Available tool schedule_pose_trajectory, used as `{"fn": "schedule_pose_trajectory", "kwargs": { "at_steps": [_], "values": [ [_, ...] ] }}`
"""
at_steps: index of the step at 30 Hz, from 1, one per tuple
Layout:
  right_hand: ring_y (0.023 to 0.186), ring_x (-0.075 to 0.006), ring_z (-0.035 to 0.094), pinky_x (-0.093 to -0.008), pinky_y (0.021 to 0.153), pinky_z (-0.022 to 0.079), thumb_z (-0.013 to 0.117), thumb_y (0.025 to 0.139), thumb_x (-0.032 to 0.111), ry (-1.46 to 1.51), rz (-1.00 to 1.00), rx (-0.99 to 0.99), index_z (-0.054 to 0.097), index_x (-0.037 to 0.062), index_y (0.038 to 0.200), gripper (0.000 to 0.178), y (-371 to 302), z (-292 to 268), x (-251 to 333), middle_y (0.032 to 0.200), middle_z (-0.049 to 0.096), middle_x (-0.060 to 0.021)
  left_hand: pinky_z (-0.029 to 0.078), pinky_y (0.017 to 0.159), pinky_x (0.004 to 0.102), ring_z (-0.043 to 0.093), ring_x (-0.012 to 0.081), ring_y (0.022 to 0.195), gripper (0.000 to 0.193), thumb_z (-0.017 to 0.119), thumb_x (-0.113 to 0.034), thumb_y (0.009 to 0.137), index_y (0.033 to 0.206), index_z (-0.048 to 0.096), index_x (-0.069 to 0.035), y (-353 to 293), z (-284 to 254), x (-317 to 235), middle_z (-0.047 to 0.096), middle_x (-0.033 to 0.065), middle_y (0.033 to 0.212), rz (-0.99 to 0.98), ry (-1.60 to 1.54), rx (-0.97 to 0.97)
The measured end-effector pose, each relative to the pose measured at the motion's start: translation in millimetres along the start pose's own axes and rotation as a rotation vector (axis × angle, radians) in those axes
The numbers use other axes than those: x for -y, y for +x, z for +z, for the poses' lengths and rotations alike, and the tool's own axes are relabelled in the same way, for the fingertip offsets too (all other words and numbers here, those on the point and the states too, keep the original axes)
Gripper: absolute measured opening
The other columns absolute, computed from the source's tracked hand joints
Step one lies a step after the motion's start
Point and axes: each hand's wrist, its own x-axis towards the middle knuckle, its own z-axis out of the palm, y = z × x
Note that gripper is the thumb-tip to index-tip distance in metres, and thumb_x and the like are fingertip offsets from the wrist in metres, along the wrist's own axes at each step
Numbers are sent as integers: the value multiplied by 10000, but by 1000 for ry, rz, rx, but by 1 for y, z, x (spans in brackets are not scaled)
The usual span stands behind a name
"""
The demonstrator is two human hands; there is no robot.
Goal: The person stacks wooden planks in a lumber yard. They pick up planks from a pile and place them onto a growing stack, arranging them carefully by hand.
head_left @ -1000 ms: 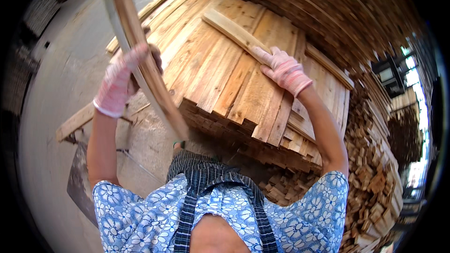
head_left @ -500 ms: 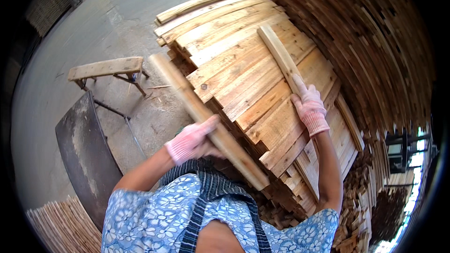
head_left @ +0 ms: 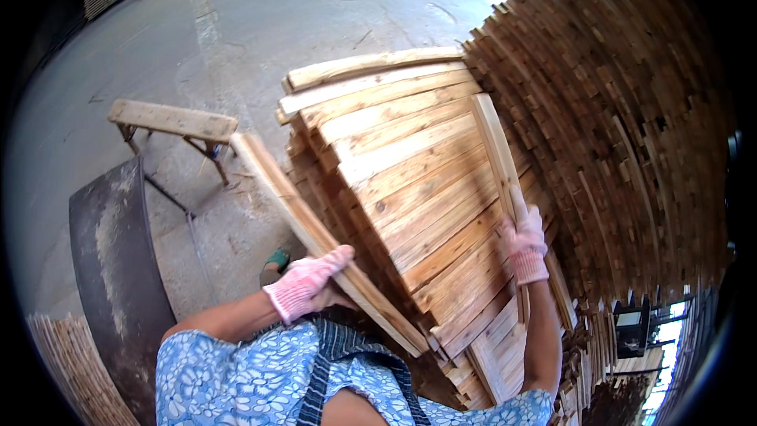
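My left hand [head_left: 311, 280], in a pink and white knit glove, is closed around a long squared wooden plank [head_left: 276, 189]. That plank slants in front of me beside the stack's left edge, its far end up and to the left. My right hand [head_left: 524, 244], gloved alike, is closed on the near part of another narrow plank [head_left: 495, 146], which lies across the top boards. Beneath it spreads a stack of pale boards [head_left: 426, 225] laid side by side. The right fingers are slightly blurred.
A tall wall of stacked timber [head_left: 607, 110] rises on the right. To the left are a small wooden bench [head_left: 169, 120] and a dark curved panel [head_left: 118, 244]. Upright slats [head_left: 75, 363] stand at the lower left. Concrete floor [head_left: 315, 8] stretches beyond the stack.
The view has tilted upward, showing more floor. My left hand has moved its plank leftward, away from the stack. My right hand still holds its plank, which now points more straight ahead.
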Motion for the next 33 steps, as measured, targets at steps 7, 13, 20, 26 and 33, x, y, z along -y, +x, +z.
{"fn": "schedule_pose_trajectory", "kwargs": {
  "at_steps": [7, 13, 20, 26, 33],
  "values": [
    [1075, -399, 603, -484, 957, 510, 704, 944, 242, -43, -70, -21, 439, 393, 1552, 680, 180, 6, -16, 1156, 588, -210, 571, 932, 677, 647, 406, 1201, 508, 657, -377, 1022, 1374, 500, -46, 11, 19, -101, 617, 187, 1324, -180, -230, -77],
    [1103, -410, 598, -493, 993, 500, 666, 966, 252, -86, -106, 79, 450, 408, 1540, 633, 257, 29, -17, 1244, 579, -195, 582, 939, 347, 711, 328, 1092, 838, 871, -218, 796, 1475, 453, 38, 68, -61, -36, 649, 216, 1301, -58, -57, -11],
    [1211, -412, 566, -497, 1049, 468, 676, 964, 274, 173, -149, 115, 413, 411, 1557, 663, 268, 70, -49, 1285, 570, -199, 601, 939, 486, 660, 342, 1180, 660, 753, -299, 936, 1449, 469, 5, 39, 7, -106, 596, 211, 1375, -233, -153, -74],
    [1170, -402, 576, -464, 1032, 473, 692, 945, 241, 137, -70, 104, 456, 364, 1547, 658, 271, 75, -40, 1231, 584, -195, 643, 828, 557, 704, 370, 1064, 572, 715, -350, 989, 1355, 519, 43, 43, 14, -112, 664, 199, 1235, -239, -136, -128],
    [1180, -403, 595, -457, 1038, 473, 704, 920, 144, 191, -106, 86, 470, 328, 1546, 694, 276, 72, -38, 1256, 586, -232, 651, 771, 481, 726, 316, 1030, 561, 727, -304, 977, 1379, 520, 28, 36, 20, -135, 685, 172, 1219, -179, 9, -42]
  ]
}}
